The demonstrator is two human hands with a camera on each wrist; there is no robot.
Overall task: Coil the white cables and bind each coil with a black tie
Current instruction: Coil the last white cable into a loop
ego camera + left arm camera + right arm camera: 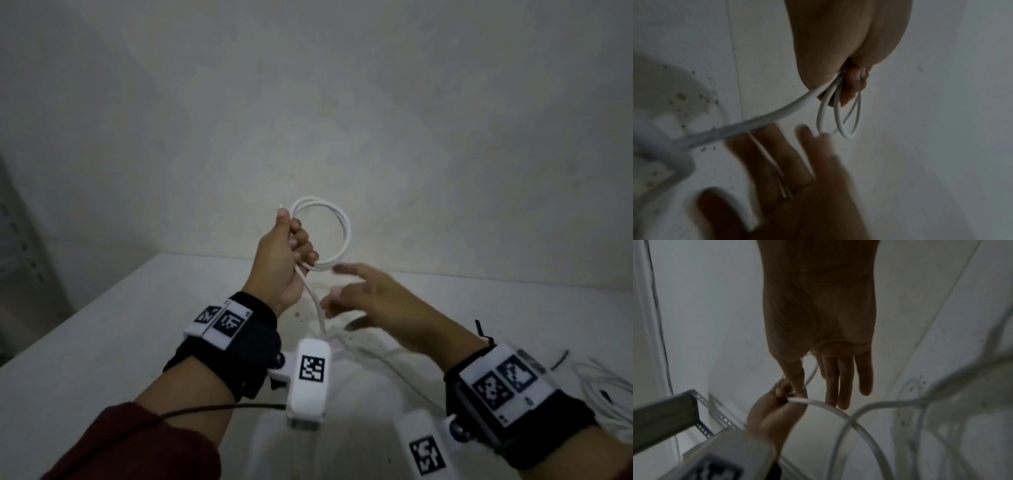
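My left hand (291,253) is raised above the table and grips a coil of white cable (337,233), with several loops standing out to the right of the fist. The coil (846,118) hangs below the curled fingers in the left wrist view. A loose tail (317,308) runs down from the fist to the table. My right hand (363,294) is spread flat just below the coil, fingers straight, blurred by motion. Its fingers (840,379) are extended and hold nothing; the index fingertip lies near the coil's lower edge. Black ties (481,330) lie beside my right wrist.
The white table (102,329) ends at a pale wall behind. More loose white cables (606,387) lie at the right edge. A grey metal shelf frame (670,412) stands to the left of the table.
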